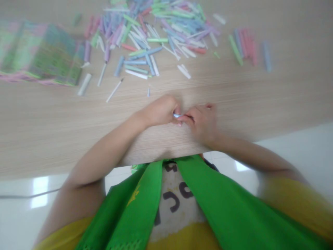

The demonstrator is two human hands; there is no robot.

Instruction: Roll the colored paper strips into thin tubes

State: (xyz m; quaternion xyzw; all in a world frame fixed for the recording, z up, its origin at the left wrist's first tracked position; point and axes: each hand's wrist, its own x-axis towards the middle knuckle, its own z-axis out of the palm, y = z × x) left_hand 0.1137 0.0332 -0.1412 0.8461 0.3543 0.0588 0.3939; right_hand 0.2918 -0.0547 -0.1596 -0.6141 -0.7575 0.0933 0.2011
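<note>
Just above the table's front edge, my left hand (162, 110) and my right hand (203, 122) meet with closed fingers. Between them shows a short length of a light-blue pen (177, 115), gripped from both sides; most of it is hidden by the fingers. Beyond the left hand lies a tiny blue piece with a pointed end (148, 92). A thin white refill with a dark tip (114, 90) rests to the left of it. The picture is somewhat blurred.
A heap of pastel pen parts (156, 40) spreads over the far middle of the wood-grain table (293, 90). Printed packages (39, 52) stand at the left. Several pink, blue and green pen parts (247, 47) lie in a row at the right.
</note>
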